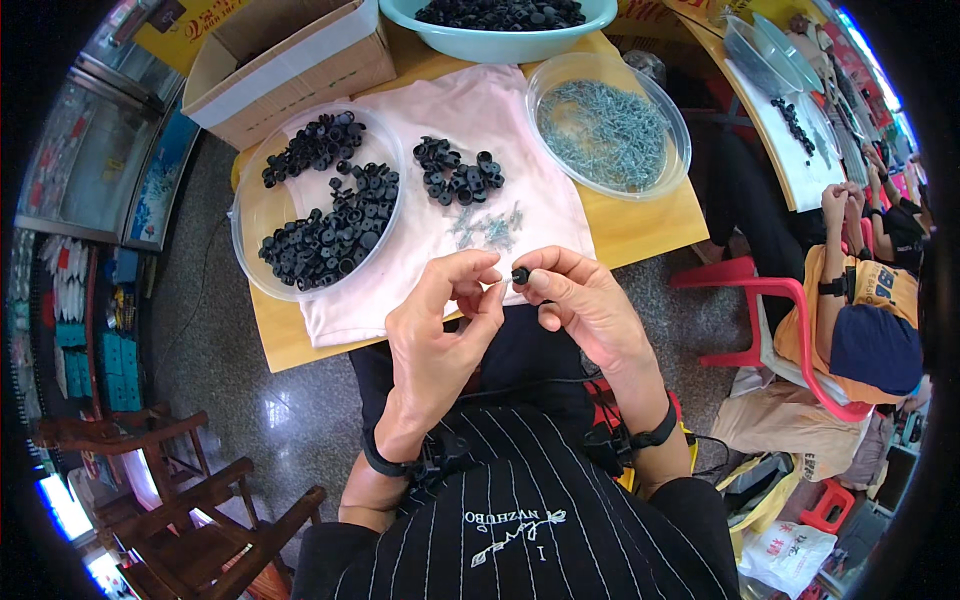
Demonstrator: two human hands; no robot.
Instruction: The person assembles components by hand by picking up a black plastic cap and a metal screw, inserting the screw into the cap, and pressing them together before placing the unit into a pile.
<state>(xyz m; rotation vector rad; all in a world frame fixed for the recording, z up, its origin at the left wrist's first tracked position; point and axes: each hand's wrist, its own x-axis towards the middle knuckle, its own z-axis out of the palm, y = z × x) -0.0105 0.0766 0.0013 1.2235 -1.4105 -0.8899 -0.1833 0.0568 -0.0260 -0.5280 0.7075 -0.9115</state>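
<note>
Over the front edge of the cloth, both of my hands meet at chest height. My right hand (592,307) pinches a small round black plastic cap (520,275) between thumb and forefinger. Facing it, my left hand (446,318) is closed, its thumb and forefinger pressed together on what looks like a thin screw at the cap's side; the fingertips cover most of it. Just beyond my fingers lies a small heap of silvery screws (487,228). Behind that heap sits a loose pile of black caps (458,173).
A clear round tub (398,200) of black caps stands left on the pink cloth (560,215). At the right is another tub (683,160), full of screws. A cardboard box (290,85) and a pale blue basin (500,45) stand behind. A person (835,290) sits at the right.
</note>
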